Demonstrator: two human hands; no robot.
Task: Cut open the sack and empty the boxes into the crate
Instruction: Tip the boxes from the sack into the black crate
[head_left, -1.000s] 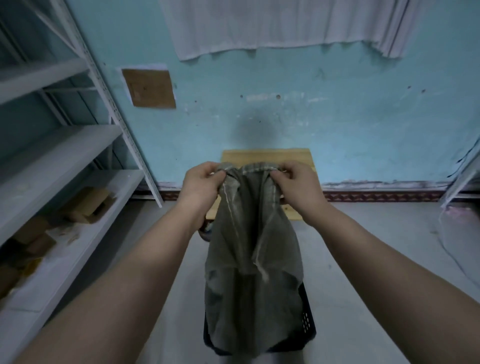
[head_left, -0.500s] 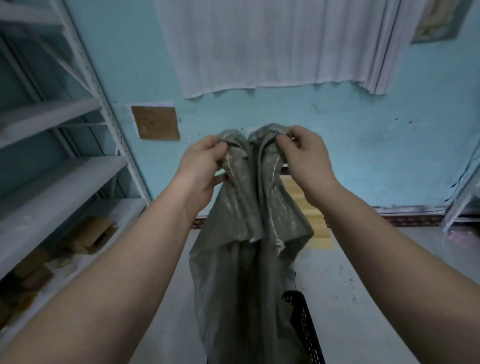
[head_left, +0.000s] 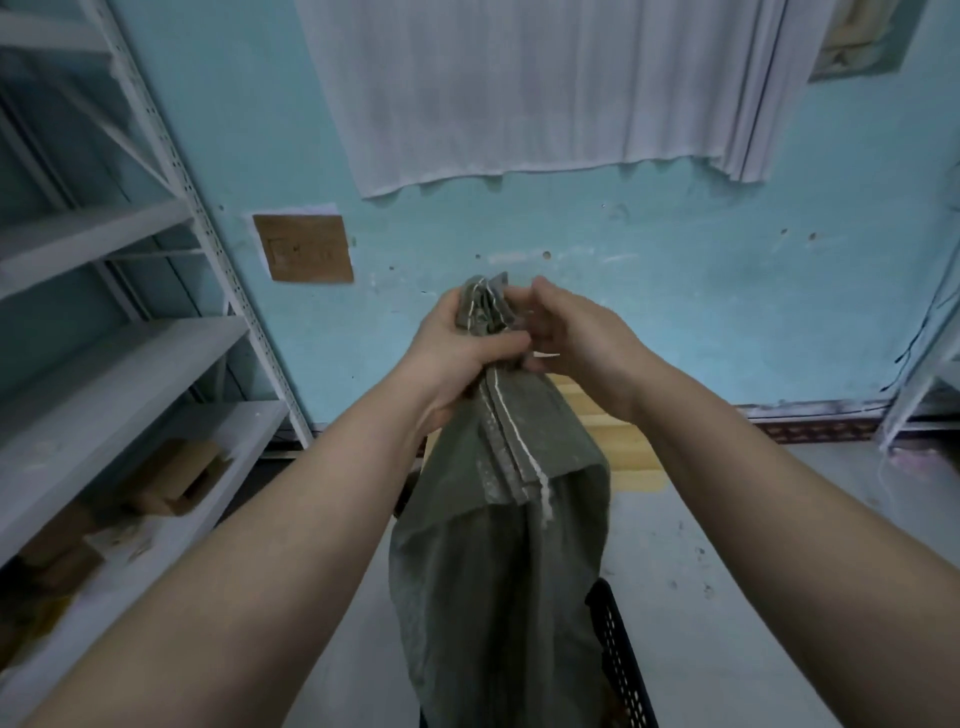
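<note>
A: Where is the sack (head_left: 498, 561) at this moment?

B: Up in the air in front of the person, hanging limp from its gathered top end. The bunched folds with their white stitching stick out above the left hand (head_left: 457, 353).

A: And the grip?

B: The left hand is clenched around the bunched neck of the sack, thumb across the front. The right hand (head_left: 576, 332) sits just beside it, fingers curled loosely against the same bunch; whether it truly grasps the fabric, I cannot tell.

A: The crate?

B: Down on the floor (head_left: 727, 571), directly under the sack. Only a black perforated edge of the crate (head_left: 621, 670) shows at the sack's right side; the cloth hides the rest.

A: Any boxes?

B: Some brown cardboard boxes (head_left: 176, 478) lie on the low shelf (head_left: 104, 374) at the left. Behind the sack a yellow wooden board (head_left: 623, 452) rests near the blue wall (head_left: 675, 291).
</note>
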